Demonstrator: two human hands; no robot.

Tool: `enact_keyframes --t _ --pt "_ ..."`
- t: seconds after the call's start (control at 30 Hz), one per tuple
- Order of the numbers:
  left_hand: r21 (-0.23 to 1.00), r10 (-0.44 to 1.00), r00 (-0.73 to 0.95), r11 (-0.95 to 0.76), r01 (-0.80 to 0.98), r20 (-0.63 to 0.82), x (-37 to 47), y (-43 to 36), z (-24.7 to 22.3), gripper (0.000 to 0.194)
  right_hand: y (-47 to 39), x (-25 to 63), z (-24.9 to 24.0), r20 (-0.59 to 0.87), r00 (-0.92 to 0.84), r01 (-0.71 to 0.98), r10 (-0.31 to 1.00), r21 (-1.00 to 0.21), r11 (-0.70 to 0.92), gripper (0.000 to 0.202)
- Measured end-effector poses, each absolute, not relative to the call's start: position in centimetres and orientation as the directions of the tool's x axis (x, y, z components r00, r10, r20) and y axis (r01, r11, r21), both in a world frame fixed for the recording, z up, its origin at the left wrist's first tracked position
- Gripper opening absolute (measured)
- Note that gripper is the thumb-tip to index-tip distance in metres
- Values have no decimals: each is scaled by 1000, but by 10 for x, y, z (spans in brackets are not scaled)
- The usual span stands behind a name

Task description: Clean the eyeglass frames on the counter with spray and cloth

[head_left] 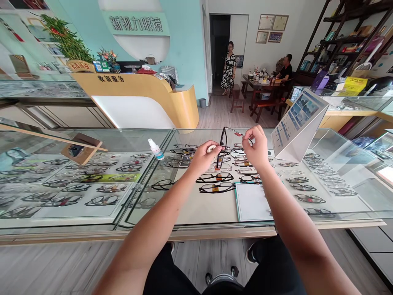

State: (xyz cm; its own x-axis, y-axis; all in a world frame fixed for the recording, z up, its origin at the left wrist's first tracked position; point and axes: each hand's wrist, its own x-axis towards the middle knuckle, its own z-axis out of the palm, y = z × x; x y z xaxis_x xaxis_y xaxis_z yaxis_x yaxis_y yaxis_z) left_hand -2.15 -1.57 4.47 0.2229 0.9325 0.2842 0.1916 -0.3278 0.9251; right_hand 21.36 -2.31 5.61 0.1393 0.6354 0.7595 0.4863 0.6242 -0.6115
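Observation:
My left hand (205, 156) is closed on a pair of dark-framed eyeglasses (223, 141), raised above the glass counter. A small pale, roundish item shows between its thumb and fingers. My right hand (255, 145) is closed at the tip of the same eyeglasses' temple arm, which carries a small red tag (238, 134). Beneath both hands, rows of eyeglasses (216, 187) lie in the display case, several with orange tags. A white sheet with a teal edge (251, 203) lies below my right forearm.
A white spray bottle (156, 149) stands on the counter, left of my left hand. A wooden-framed mirror (82, 148) leans further left. A folded display card (299, 123) stands at the right. Two people (229, 69) are at the back near a table (260, 83).

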Motion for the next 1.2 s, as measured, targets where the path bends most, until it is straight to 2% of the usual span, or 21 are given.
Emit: enact_keyframes --t 0.17,0.33,0.43,0.5,0.6,0.67,0.8,0.93,1.2 --pt "915 927 264 -330 231 268 -22 -16 44 45 -23 219 55 856 140 700 498 -441 562 20" --pt "942 935 239 -303 144 264 -19 -17 44 51 -27 214 51 904 143 814 402 -339 472 19" --pt "940 937 203 -314 132 285 -17 -17 45 53 -35 199 49 869 87 718 487 -394 574 12" --pt "926 930 199 -343 160 310 -16 -18 46 51 -40 188 47 777 77 611 625 -532 586 5" --pt "903 923 196 -370 219 331 -16 -19 47 48 -41 178 44 615 95 521 783 -701 487 29" --pt "897 922 201 -374 235 332 -16 -19 46 46 -38 177 42 579 123 512 806 -732 448 45" --pt "898 916 221 -381 221 334 -16 -19 46 43 -31 180 37 628 141 553 766 -691 465 59" --pt "899 923 203 -369 237 326 -16 -19 46 44 -28 183 35 652 115 615 749 -639 462 57" --pt "913 922 129 -383 140 366 -18 -17 43 45 -23 191 34 694 34 688 719 -538 487 57"
